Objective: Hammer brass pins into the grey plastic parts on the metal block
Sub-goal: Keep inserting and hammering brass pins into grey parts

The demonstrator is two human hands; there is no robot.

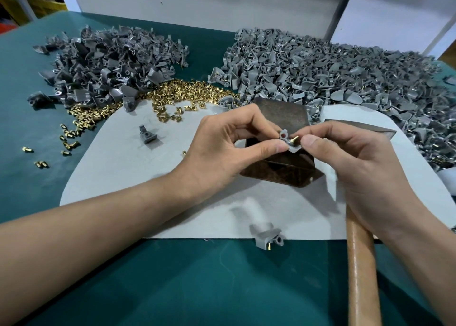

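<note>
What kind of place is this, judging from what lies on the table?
Probably a factory or workshop assembly bench: heaps of identical grey plastic parts, a pile of loose brass pins, and a metal block with a wooden-handled hammer beside it.

Table cover (74,190): teal-green, spread over the whole work surface.
Pad (123,167): pale grey sheet with rounded corners, lying flat on the cover.
Back panel (197,2): plain grey-white, upright behind the table.
White board (394,17): at far right, tilted.
Yellow frame (47,4): far left, blurred.
</note>
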